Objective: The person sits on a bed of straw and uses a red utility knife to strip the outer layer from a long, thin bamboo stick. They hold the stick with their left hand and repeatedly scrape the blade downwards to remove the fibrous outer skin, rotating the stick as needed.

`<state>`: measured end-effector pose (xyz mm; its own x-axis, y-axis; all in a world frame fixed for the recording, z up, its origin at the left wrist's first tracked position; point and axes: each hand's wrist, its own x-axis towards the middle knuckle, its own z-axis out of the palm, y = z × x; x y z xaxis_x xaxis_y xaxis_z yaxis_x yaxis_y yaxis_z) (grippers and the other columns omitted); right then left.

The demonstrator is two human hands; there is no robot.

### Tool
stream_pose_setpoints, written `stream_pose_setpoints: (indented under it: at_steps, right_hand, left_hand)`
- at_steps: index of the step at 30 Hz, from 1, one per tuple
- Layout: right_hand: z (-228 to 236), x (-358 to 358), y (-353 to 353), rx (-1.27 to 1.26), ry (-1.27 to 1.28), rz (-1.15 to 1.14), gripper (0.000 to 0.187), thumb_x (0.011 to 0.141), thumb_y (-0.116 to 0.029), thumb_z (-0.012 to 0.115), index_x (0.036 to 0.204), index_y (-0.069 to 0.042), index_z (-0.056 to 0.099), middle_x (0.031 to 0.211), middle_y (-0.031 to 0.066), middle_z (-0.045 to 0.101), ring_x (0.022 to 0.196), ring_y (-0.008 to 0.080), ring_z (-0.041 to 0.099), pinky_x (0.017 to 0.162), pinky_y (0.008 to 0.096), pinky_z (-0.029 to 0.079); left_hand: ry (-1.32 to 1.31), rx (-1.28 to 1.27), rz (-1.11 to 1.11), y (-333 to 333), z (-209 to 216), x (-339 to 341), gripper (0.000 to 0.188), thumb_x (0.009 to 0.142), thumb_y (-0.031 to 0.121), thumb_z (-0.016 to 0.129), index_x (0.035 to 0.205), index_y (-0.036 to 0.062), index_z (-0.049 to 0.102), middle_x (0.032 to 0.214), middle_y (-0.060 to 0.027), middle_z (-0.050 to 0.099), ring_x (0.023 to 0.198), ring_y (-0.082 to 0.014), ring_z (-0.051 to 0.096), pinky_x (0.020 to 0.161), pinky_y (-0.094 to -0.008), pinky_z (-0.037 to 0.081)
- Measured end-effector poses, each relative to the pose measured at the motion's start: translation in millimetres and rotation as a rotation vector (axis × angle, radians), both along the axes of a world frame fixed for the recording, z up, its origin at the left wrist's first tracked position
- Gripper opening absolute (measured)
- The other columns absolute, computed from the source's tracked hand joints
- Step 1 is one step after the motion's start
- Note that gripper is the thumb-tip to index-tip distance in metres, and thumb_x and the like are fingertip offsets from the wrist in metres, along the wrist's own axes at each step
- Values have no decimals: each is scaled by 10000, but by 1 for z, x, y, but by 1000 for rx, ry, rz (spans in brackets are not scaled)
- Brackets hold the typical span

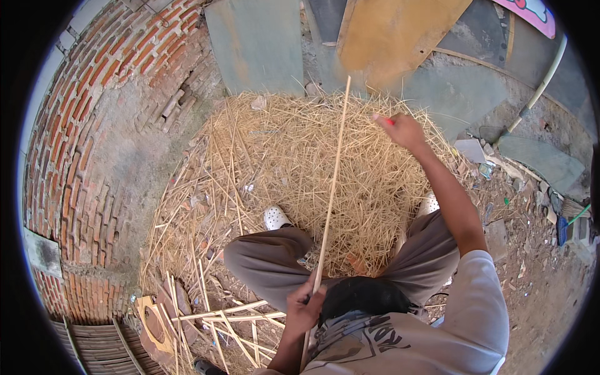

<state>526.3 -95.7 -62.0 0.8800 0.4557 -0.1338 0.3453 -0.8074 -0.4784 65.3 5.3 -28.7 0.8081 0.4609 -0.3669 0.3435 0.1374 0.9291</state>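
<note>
A long, thin bamboo strip (337,156) slants up and away from my lap, its far end over the pile of shavings. My left hand (305,305) is closed around its lower part, near my waist. Out to the right, my right hand (403,132) is stretched forward with its fingers wrapped around a small red-handled tool (390,121). Its blade or tip cannot be made out. The right hand is apart from the strip. A dark cloth or pad (362,300) covers my lap.
A heap of pale bamboo shavings (300,150) spreads between and beyond my legs. Loose strips (231,315) lie to my left beside a brick wall (81,175). Boards (256,50) lean at the back. A broom (572,209) and rubble are on the right.
</note>
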Motion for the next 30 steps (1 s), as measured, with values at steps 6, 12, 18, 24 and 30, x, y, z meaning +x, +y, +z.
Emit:
stream_pose_setpoints:
  at_steps: [6,12,18,24,30]
  right_hand:
    - [20,-148,41,249,-363,610,731,760,-805,521,576,-108,639,460,58,535,429,237,567,455,382,447]
    - [30,-194,48,159,-319,767,788,688,-875,490,564,-111,637,452,87,542,431,277,586,437,379,442]
    - [23,-164,54,318,-574,675,728,666,-819,601,499,-111,572,406,60,487,383,250,543,397,364,410]
    - [18,-155,56,238,-467,589,724,653,-823,611,503,-116,568,421,57,504,387,250,534,406,371,414]
    - [18,-121,45,164,-444,494,781,655,-875,537,577,-104,639,468,72,556,455,248,595,455,368,459]
  left_hand:
    - [-179,-218,71,25,-10,19,388,1000,164,529,1380,88,512,548,36,424,441,-35,383,393,-189,304]
    - [-148,-106,121,18,-1,15,398,1000,149,526,1388,63,500,598,54,442,501,-17,381,457,-172,324]
    - [-90,187,100,6,14,13,395,981,64,536,1364,-22,497,861,53,562,755,-10,435,696,-147,374]
    - [-101,210,89,5,10,19,375,976,47,537,1337,-51,511,939,34,567,815,-25,456,743,-154,377]
    - [-111,190,50,1,15,17,374,978,45,533,1344,-33,514,822,69,518,735,-12,416,673,-148,356]
